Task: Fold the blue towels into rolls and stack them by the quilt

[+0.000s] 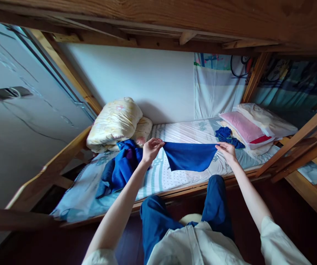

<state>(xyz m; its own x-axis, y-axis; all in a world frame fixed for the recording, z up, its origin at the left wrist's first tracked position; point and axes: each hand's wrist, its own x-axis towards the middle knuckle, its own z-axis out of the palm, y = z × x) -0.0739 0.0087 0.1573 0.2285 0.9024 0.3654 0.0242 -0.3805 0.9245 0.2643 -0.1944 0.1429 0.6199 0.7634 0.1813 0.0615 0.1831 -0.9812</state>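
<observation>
Blue clothes [124, 167] lie heaped at left; your left hand [152, 149] pinches one upper corner of a blue cloth [190, 156], which hangs spread before a sheet [158, 180] printed with dots; your right hand [227, 150] pinches the opposite corner, near crumpled blue fabric [224, 134] and a pink pillow [242, 125].

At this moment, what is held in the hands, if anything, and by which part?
A blue cloth: the left hand pinches one upper corner, the right hand the other.

We see dim, bluish light on the flat white wall [153, 73], and a soft shadow beside the puffy cream quilt [114, 119]. Near the edges, things look stretched.
</observation>
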